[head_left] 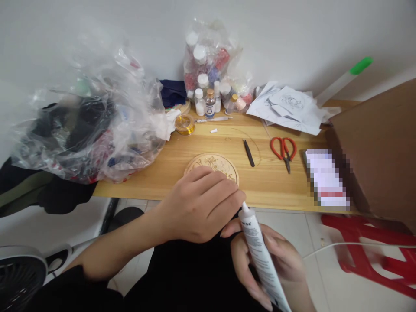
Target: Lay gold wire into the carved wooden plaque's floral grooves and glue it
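My right hand [273,268] is wrapped round a white glue tube [260,255], held tilted in front of the table edge with its nozzle pointing up and left. My left hand [201,203] is closed, its fingertips pinched at the top of the tube where the cap sits. Just behind my left hand a round wooden disc [216,164] with a carved pattern lies on the wooden table [276,186]; my hand hides its near part.
On the table lie black tweezers [248,152], red scissors [284,149], a gold wire spool [184,124], small bottles [209,103], printed papers [289,106] and a big plastic bag [94,125]. A cardboard box [380,147] stands right; a red stool [373,251] sits below it.
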Available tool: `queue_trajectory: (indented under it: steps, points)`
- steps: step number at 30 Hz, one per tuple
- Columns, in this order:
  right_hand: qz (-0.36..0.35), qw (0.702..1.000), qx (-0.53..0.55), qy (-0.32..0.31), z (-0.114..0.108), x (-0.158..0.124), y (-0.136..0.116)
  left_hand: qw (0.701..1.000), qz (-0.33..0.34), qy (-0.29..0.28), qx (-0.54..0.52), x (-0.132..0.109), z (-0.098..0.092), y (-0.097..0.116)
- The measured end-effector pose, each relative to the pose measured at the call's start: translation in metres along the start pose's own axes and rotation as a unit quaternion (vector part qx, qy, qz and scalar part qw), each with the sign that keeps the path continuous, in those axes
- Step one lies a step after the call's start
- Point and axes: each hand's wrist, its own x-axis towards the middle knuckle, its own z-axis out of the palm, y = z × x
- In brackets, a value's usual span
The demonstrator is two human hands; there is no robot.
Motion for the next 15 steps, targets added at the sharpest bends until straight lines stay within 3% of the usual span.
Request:
queue_trajectory:
  steps: [5, 8, 11, 15]
  points:
    - [-0.045, 0.996, -0.053, 0.052, 0.009, 0.002, 0.004, 0.999, 0.003, 0.014, 0.032, 0.000, 0.004, 0.001]
    - [-0.105, 0.979, -0.105, 0.140, 0.016, 0.004, 0.009, 0.999, 0.000, 0.020, 0.030, 0.000, 0.005, 0.001]
    - [-0.127, 0.961, -0.150, 0.196, 0.019, 0.005, 0.008, 0.998, -0.048, -0.001, -0.033, 0.000, 0.005, -0.001]
    - [-0.125, 0.954, -0.180, 0.206, 0.013, 0.000, 0.005, 0.980, -0.104, -0.046, -0.161, 0.000, 0.000, -0.005]
